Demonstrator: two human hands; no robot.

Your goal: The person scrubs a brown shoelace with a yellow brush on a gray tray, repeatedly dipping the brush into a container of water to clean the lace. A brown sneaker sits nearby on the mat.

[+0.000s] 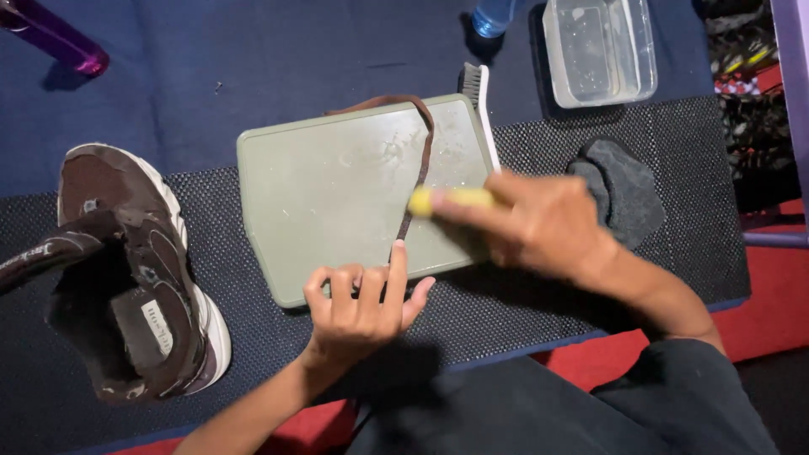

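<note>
A brown shoelace (419, 156) lies across a grey-green tray (329, 194) on a black mesh mat. My left hand (362, 299) presses the near end of the lace against the tray's front edge with an extended finger, the other fingers curled. My right hand (539, 223) grips a small yellow-handled brush (451, 200), its tip on the lace near the tray's right side.
A dark brown sneaker (135, 270) without laces lies at the left on the mat. A white-handled brush (480, 101) rests behind the tray. A clear plastic container (600, 49) of water, a dark cloth (628, 190), a blue bottle (491, 15) and a purple bottle (59, 40) stand around.
</note>
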